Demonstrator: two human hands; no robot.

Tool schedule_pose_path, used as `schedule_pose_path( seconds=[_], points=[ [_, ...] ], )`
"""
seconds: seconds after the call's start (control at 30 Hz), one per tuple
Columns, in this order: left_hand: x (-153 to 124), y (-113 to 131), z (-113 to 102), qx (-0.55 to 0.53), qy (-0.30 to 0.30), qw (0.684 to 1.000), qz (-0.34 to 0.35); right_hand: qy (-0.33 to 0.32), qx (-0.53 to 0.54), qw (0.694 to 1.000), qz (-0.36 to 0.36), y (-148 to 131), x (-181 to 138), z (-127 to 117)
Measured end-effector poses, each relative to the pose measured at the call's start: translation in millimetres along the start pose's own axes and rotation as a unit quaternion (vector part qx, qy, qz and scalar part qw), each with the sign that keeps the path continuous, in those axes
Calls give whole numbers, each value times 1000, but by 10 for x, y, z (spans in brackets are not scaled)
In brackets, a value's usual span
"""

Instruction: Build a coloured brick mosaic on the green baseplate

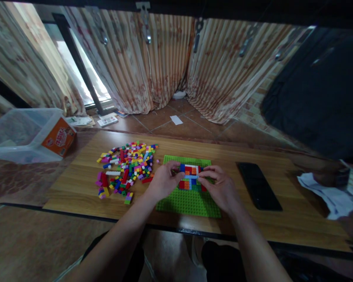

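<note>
A green studded baseplate (pixel 188 205) lies on the table in front of me. On it sits a block of building bricks (pixel 191 170) in red, orange, blue, white and green. Across the middle of this block runs a long light-blue brick (pixel 191 177). My left hand (pixel 165 180) grips its left end, with the thumb against it and the fingers bent round the block's left side. At the right end my right hand (pixel 219 186) pinches the same brick between thumb and fingertips. Parts of the block are hidden by my fingers.
Left of the baseplate spreads a heap of loose bricks (pixel 135 164). A black phone (pixel 259 186) lies to the right, with crumpled white paper (pixel 326 194) beyond it. A clear plastic bin (pixel 26 133) stands past the table's left end. Curtains (pixel 164 66) hang behind.
</note>
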State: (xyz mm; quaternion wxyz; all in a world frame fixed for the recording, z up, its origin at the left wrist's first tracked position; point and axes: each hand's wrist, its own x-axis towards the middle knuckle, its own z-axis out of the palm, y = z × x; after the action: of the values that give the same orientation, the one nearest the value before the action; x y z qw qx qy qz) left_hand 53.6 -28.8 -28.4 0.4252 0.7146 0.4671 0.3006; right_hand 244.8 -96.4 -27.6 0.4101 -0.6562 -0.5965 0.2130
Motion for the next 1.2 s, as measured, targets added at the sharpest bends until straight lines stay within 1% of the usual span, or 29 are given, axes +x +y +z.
schedule_pose_path(
  seconds=[0.2,0.37,0.4,0.47,0.57,0.63,0.73,0.97,1.1,1.2],
  points=[
    [-13,26,35,54,12,998,-17,11,16,1000,9,40,-2,20],
    [-20,59,30,74,27,997,-24,7,33,999,11,77,8,23],
    [-25,61,29,71,34,997,-14,6,35,999,12,83,11,22],
    [-40,61,33,63,44,997,29,1,44,999,14,95,15,22],
    [-71,64,55,70,29,991,112,-5,57,998,17,110,18,24],
    [-88,70,77,95,22,986,138,0,58,998,17,113,16,27],
    [-102,69,105,128,27,980,149,5,52,998,17,105,10,31],
    [-102,33,121,139,24,971,193,-4,43,999,3,108,8,18],
    [-108,47,136,162,21,967,198,-18,50,999,-3,145,12,12],
    [-116,74,147,183,16,962,203,-17,56,998,-6,170,12,16]
  ],
)
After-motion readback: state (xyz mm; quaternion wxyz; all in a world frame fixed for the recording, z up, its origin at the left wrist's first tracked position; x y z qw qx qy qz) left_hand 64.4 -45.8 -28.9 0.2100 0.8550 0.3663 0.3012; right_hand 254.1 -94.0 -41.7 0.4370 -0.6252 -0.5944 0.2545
